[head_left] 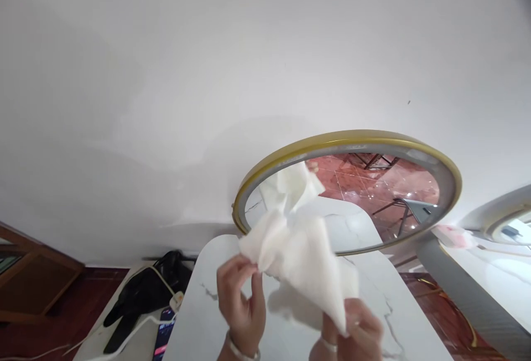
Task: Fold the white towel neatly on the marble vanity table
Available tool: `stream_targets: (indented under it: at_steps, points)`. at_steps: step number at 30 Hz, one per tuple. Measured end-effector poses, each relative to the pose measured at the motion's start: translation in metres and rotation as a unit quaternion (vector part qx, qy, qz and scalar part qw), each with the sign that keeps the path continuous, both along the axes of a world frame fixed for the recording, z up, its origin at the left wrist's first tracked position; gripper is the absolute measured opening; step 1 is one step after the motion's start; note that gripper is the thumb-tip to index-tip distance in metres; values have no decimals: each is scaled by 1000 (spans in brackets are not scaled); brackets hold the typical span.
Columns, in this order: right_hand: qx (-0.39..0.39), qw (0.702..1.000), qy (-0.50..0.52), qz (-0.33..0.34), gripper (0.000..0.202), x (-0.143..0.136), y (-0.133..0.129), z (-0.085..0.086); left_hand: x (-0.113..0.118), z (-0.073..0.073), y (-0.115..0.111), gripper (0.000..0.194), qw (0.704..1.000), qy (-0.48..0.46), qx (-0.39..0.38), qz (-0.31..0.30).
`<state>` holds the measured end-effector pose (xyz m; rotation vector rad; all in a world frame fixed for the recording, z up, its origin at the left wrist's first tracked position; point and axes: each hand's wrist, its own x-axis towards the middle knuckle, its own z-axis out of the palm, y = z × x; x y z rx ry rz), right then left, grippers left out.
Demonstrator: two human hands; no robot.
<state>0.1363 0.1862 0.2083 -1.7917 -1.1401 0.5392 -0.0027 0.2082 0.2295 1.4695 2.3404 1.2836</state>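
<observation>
A crumpled white tissue (307, 256) hangs between my two hands over the table, partly unfolded and slightly blurred. My left hand (243, 300) pinches its left corner between thumb and fingers. On the other side, my right hand (360, 328) grips the lower right edge. Below lies the white marble-patterned table (199, 305), where the tissue throws a soft shadow. Directly behind it, a round gold-rimmed mirror (348, 139) leans at the wall and reflects the tissue.
On the left, a black bag-like item (141, 294), a phone (164, 333) and white cables lie on a lower surface. A wooden cabinet (33, 283) stands at far left. To the right are a second table (485, 278) and another mirror (508, 212).
</observation>
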Motion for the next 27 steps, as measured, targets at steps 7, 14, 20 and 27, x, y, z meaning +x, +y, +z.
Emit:
stream_targets:
  at_steps: [7, 14, 20, 27]
  points:
    - [275, 908, -295, 119, 13, -50, 141, -9, -28, -18, 124, 48, 994, 48, 85, -48]
    - [173, 897, -351, 206, 41, -47, 176, -46, -38, -31, 153, 43, 980, 150, 6, -134]
    - [160, 939, -303, -33, 48, -20, 202, -54, 18, -3, 218, 36, 928, 245, 54, -277]
    - [242, 921, -304, 22, 41, -46, 233, -24, -9, 12, 227, 28, 964, 115, 79, -225]
